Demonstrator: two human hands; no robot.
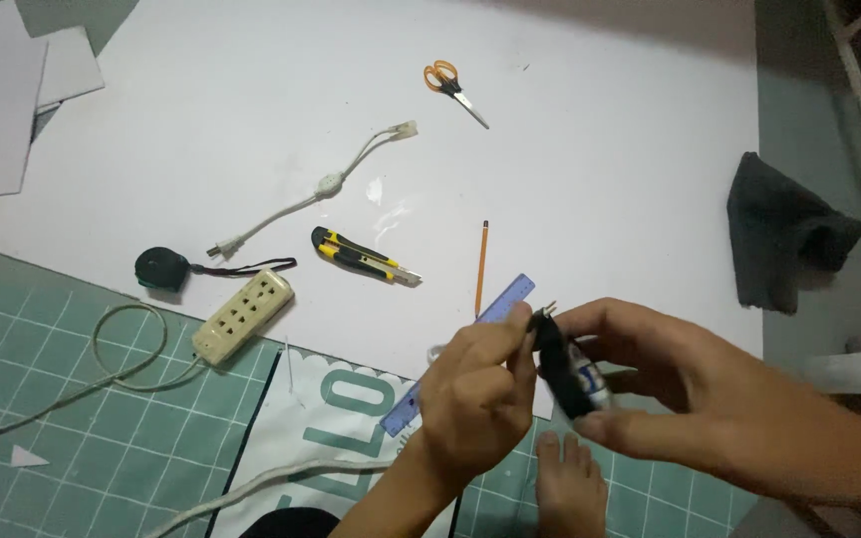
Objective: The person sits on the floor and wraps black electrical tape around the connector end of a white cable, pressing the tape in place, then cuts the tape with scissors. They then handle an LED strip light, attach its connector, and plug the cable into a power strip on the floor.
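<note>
Green gridded cutting mat covers the floor nearest the camera, with a large white board laid over its far part. Bare toes show at the bottom edge, between the two forearms.

Closest in, both hands meet over the mat's edge. The right hand is closed around a small black device with a white and blue label, thumb on top and fingers curled beneath it. The left hand pinches the upper end of that same device, where small metal prongs stick out — fingertips pressed narrow against it. Just behind the left hand lies a blue ruler, partly hidden by it.

To the left, a beige power strip sits across the board's edge, its cord looping over the mat. Near it lies a black tape measure with a strap. Further on come a yellow and black utility knife and an orange pencil, well apart from each other. Beyond the knife runs a white cable with an inline switch.

Farthest off, orange-handled scissors rest on the board — and a dark grey cloth lies crumpled at the board's right edge.
</note>
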